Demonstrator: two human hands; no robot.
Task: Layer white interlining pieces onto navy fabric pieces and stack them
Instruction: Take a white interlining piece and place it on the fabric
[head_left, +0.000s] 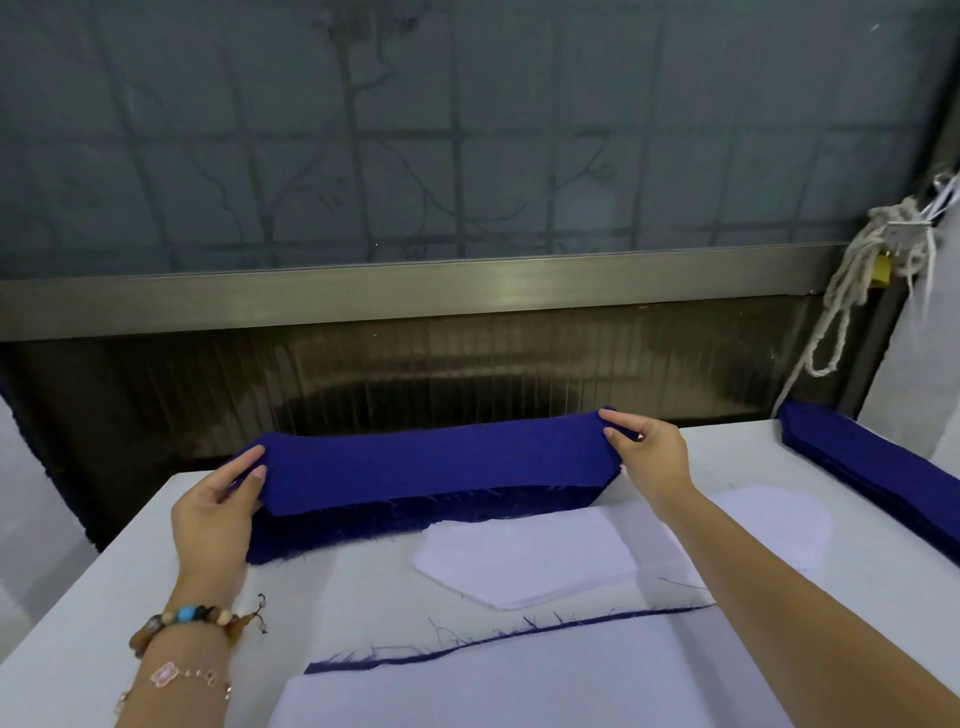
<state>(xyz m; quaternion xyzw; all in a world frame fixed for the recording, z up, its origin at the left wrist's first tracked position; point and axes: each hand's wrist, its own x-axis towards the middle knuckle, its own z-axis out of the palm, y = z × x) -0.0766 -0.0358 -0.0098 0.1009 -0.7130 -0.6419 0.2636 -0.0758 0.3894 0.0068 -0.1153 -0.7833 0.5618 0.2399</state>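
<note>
A long navy fabric piece (431, 465) is lifted off a navy stack (395, 525) at the far side of the white table (78, 597). My left hand (218, 509) pinches its left end and my right hand (647, 452) pinches its right end, both raised above the stack. A white interlining stack (524, 558) lies in front of the navy stack, and more white pieces (769, 525) lie under my right forearm. Close to me, a white interlining piece (509, 691) covers a navy piece whose frayed edge (467, 642) shows.
Another navy stack (878, 467) runs along the table's right edge. A dark window frame and rail (415, 291) stand behind the table. A knotted white rope (852, 291) hangs at the right. Beaded and chain bracelets (192, 623) circle my left wrist.
</note>
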